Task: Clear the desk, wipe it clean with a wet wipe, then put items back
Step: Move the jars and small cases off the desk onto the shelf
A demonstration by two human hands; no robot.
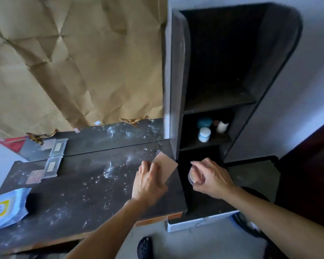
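Observation:
The dark desk [79, 199] is dusted with white powder specks. At its right end my left hand [148, 182] grips a flat beige rectangular case [166, 164], holding it tilted over the desk's corner. My right hand [211, 177] is to the right of the desk, in front of the dark shelf unit, closed around a small round clear container [194, 176]. A wet wipe pack [5, 208], blue and white with a yellow label, lies at the desk's front left. Two clear square cases [51, 166] and a small pinkish compact [34, 177] sit at the back left.
A dark shelf unit [221, 101] stands right of the desk; its lower shelf holds a white jar [204, 134], a teal lid [204, 122] and a white bottle [222, 126]. Crumpled brown paper [73, 58] covers the mirror behind. A white box [198, 222] sits on the floor.

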